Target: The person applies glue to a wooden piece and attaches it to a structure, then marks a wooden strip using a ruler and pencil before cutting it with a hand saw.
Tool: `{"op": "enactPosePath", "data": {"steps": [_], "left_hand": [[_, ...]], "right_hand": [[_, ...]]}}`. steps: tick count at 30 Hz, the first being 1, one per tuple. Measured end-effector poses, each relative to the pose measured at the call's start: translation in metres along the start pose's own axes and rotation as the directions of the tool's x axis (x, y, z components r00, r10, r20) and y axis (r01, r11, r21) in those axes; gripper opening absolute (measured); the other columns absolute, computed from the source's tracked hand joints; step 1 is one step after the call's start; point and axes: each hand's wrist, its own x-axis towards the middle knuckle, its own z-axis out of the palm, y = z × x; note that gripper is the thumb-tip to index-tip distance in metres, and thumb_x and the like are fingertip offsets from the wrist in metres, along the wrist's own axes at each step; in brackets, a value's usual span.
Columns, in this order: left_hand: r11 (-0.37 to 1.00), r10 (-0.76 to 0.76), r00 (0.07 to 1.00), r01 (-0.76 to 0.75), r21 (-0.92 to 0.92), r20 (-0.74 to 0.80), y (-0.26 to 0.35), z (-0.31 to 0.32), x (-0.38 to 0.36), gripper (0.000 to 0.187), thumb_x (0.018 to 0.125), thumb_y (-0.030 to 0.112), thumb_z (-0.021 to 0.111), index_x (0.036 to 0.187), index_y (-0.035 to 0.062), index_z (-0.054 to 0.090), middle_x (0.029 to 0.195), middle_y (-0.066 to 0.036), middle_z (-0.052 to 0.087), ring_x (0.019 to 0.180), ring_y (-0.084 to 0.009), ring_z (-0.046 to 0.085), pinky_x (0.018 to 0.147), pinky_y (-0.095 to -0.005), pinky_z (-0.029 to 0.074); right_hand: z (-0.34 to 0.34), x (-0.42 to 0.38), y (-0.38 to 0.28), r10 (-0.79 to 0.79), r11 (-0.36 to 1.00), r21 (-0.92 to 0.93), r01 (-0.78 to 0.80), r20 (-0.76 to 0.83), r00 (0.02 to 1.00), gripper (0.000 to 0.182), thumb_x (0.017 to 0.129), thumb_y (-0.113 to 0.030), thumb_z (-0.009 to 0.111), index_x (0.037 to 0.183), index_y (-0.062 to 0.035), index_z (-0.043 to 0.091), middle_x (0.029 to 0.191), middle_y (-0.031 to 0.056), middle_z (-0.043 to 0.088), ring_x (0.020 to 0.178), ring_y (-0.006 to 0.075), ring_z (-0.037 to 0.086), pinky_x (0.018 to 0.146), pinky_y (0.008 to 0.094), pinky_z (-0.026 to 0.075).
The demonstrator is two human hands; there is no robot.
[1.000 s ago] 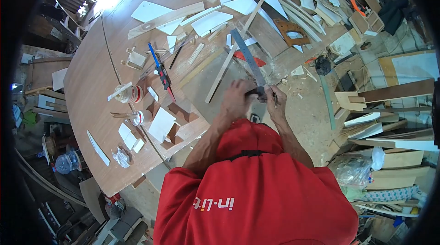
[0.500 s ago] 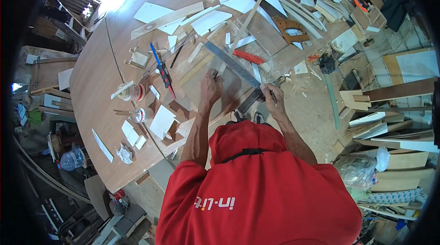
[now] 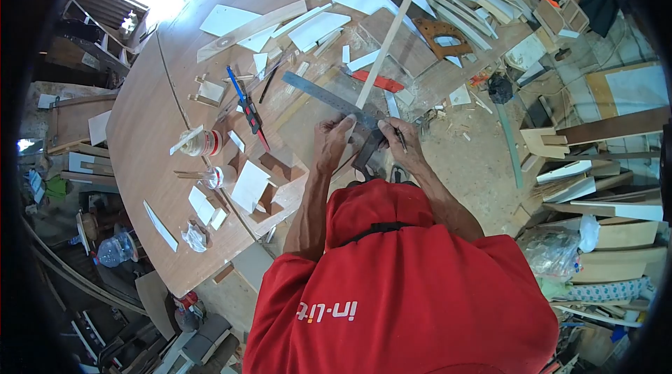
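Left hand (image 3: 330,139) fingers pressing steel ruler (image 3: 325,100), right hand (image 3: 397,137) gripping pencil (image 3: 401,137), red shirt (image 3: 399,290) printed "in-lite"

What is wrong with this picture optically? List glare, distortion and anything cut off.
Head view: strong fisheye bending, black vignette around the edges; daylight blows out the top-left corner past the table; the red shirt blocks the lower frame; the left hand, right hand and steel ruler are evenly lit and fairly sharp.
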Motion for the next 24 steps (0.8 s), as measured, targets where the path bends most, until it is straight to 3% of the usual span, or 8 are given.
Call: {"op": "enactPosePath", "data": {"steps": [6,8,9,12,14,19,24], "left_hand": [[0.988,0.09,0.995,-0.094,-0.123,-0.034,-0.011,0.009,0.006,0.017,0.087,0.014,0.066,0.089,-0.0027,0.07,0.078,-0.005,0.066,0.065,-0.0099,0.056,0.058,-0.0261,0.045],[0.978,0.145,0.988,-0.152,-0.14,-0.058,-0.003,0.011,0.005,0.017,0.087,0.013,0.065,0.088,-0.0029,0.069,0.078,-0.005,0.066,0.064,-0.0104,0.057,0.058,-0.0256,0.046],[0.982,0.097,0.993,-0.107,-0.155,-0.072,0.007,0.013,0.001,0.016,0.087,0.013,0.066,0.088,-0.0028,0.069,0.079,-0.005,0.066,0.064,-0.0106,0.057,0.058,-0.0253,0.046],[0.984,0.07,0.993,-0.084,-0.157,-0.091,0.013,0.014,-0.003,0.016,0.087,0.013,0.066,0.089,-0.0029,0.069,0.079,-0.006,0.066,0.065,-0.011,0.058,0.058,-0.0249,0.046],[0.984,0.092,0.991,-0.105,-0.142,-0.095,0.015,0.013,-0.004,0.016,0.087,0.012,0.066,0.089,-0.0031,0.069,0.08,-0.006,0.067,0.065,-0.0112,0.059,0.058,-0.0249,0.046],[0.959,0.058,0.99,-0.018,-0.284,0.132,0.025,0.017,-0.013,0.016,0.087,0.007,0.065,0.1,-0.002,0.068,0.092,-0.006,0.068,0.079,-0.0125,0.061,0.072,-0.0273,0.049],[0.93,0.027,0.984,0.041,-0.366,0.177,0.025,0.021,-0.018,0.018,0.087,0.003,0.063,0.104,-0.0004,0.067,0.096,-0.006,0.068,0.084,-0.0134,0.061,0.077,-0.0285,0.049]], "right_hand": [[0.007,0.007,-0.015,-0.044,0.994,-0.1,0.041,-0.024,0.999,0.032,0.093,-0.028,0.056,0.083,0.0014,0.063,0.06,0.0027,0.052,0.052,0.0097,0.048,0.049,0.0273,0.043],[0.011,0.005,-0.012,0.032,0.991,0.133,-0.023,-0.064,0.997,0.032,0.093,-0.029,0.058,0.083,0.0005,0.063,0.059,0.0015,0.05,0.054,0.0102,0.048,0.05,0.0278,0.041],[0.011,0.006,-0.006,0.03,0.991,0.132,-0.021,-0.066,0.997,0.032,0.093,-0.029,0.058,0.083,0.0005,0.063,0.059,0.0015,0.05,0.054,0.0102,0.048,0.05,0.0278,0.041],[0.012,0.006,0.0,-0.06,0.998,0.003,0.06,-0.041,0.997,0.03,0.091,-0.029,0.06,0.083,-0.0001,0.062,0.059,0.0013,0.049,0.056,0.0109,0.048,0.052,0.028,0.04],[0.014,0.003,-0.016,-0.142,0.988,-0.076,0.133,-0.144,0.979,0.028,0.09,-0.027,0.062,0.083,-0.0005,0.062,0.059,0.0019,0.049,0.056,0.0112,0.047,0.052,0.0283,0.039],[0.015,0.004,-0.028,-0.099,0.995,-0.047,0.092,-0.181,0.978,0.027,0.089,-0.027,0.063,0.084,-0.0005,0.063,0.06,0.0035,0.052,0.056,0.0119,0.047,0.053,0.0291,0.039],[0.013,0.004,-0.031,-0.1,0.993,-0.071,0.089,-0.172,0.98,0.026,0.089,-0.026,0.064,0.087,-0.0002,0.064,0.063,0.0048,0.056,0.056,0.0123,0.049,0.053,0.029,0.041]]}}
